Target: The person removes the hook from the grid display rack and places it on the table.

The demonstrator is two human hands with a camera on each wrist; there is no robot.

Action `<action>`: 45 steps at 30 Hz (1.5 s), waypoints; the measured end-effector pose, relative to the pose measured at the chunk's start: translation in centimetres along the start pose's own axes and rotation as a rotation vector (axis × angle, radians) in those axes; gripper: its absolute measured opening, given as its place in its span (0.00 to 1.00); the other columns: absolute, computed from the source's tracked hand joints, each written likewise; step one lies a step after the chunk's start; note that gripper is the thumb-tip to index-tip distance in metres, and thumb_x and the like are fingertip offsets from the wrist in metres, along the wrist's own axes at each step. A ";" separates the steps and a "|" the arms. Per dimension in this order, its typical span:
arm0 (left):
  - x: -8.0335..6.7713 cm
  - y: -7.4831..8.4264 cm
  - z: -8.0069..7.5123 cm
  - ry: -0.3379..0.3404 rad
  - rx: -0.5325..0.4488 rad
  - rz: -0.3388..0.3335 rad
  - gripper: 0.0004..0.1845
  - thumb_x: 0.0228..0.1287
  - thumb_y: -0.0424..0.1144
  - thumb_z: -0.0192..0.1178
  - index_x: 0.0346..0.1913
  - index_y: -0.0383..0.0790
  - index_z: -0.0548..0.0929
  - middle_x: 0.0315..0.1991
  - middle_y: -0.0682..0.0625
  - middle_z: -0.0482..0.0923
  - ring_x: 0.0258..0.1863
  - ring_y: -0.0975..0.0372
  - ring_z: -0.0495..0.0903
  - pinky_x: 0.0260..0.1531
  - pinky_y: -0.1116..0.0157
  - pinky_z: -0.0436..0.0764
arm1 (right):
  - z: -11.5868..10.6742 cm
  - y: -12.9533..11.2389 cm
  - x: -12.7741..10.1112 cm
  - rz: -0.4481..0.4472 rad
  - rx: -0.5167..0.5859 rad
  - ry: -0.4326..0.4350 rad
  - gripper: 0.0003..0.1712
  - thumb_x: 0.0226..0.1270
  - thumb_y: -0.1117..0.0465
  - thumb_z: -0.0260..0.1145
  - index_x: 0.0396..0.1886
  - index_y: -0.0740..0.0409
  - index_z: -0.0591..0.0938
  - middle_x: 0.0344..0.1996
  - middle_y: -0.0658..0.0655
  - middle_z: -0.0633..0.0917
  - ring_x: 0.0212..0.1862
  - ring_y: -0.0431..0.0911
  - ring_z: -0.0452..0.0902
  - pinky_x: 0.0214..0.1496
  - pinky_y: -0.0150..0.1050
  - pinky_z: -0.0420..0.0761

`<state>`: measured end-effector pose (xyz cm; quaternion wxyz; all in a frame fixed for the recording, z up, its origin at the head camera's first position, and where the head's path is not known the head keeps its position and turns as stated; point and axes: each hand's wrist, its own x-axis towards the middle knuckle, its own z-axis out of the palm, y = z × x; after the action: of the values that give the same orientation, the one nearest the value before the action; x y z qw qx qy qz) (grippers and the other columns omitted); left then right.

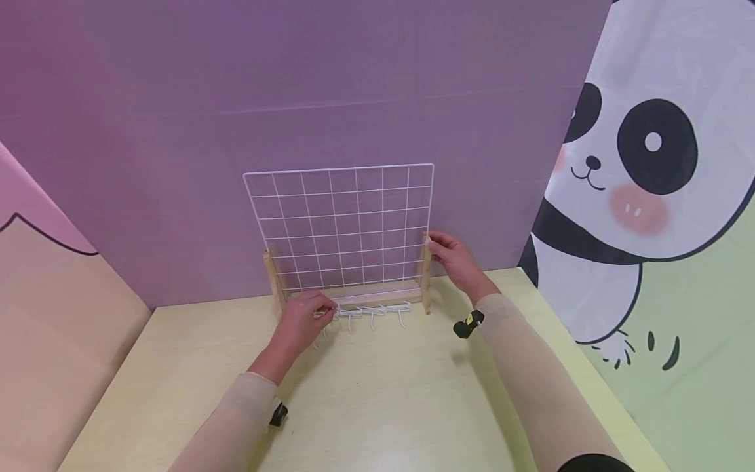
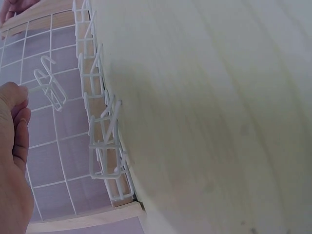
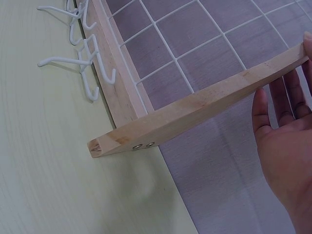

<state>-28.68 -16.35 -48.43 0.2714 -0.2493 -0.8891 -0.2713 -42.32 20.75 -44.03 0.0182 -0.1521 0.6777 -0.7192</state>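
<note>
Two hands at work on a pale table [image 1: 383, 406].

Grid [image 1: 342, 226]: white wire, upright in a wooden stand [image 1: 377, 296] at the table's back edge, against a purple wall [image 1: 295, 85].

Hooks [image 1: 371, 313]: white wire, a row lying on the table just in front of the stand's base rail, touching or nearly touching it.

Left hand [image 1: 301, 321]: at the row's left end, thumb and fingers pinching one hook [image 2: 48, 83] by its stem; in the left wrist view that hook is held up before the grid, apart from the row.

Right hand [image 1: 451, 255]: at the stand's right upright [image 3: 219, 100], fingers straight and close together, tips touching its top end, palm beside it.

Panda cloth [image 1: 643, 170]: hangs at right.
</note>
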 end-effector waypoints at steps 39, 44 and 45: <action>-0.2 -0.3 1.6 -0.311 0.028 -0.130 0.05 0.67 0.28 0.76 0.39 0.40 0.93 0.36 0.55 0.86 0.37 0.61 0.84 0.43 0.59 0.90 | 0.0 0.1 0.2 0.026 0.005 0.030 0.24 0.87 0.62 0.63 0.75 0.68 0.78 0.54 0.46 0.86 0.58 0.44 0.78 0.64 0.37 0.79; -0.1 -0.2 1.7 -0.314 0.017 -0.139 0.05 0.66 0.27 0.77 0.39 0.41 0.93 0.36 0.55 0.86 0.37 0.61 0.84 0.44 0.58 0.91 | 0.1 0.0 0.1 0.026 -0.003 0.031 0.24 0.88 0.62 0.63 0.75 0.68 0.78 0.54 0.46 0.85 0.58 0.43 0.78 0.64 0.37 0.79; -0.1 -0.2 1.7 -0.315 0.018 -0.139 0.06 0.66 0.27 0.77 0.39 0.41 0.93 0.36 0.55 0.86 0.37 0.61 0.84 0.44 0.58 0.91 | 0.1 0.0 0.1 0.026 -0.005 0.032 0.24 0.88 0.62 0.63 0.75 0.68 0.77 0.54 0.46 0.85 0.58 0.44 0.78 0.64 0.37 0.79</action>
<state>-29.31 -15.48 -49.74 0.1116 -0.2244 -0.9381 -0.2389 -42.42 20.67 -43.96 0.0163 -0.1319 0.6818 -0.7194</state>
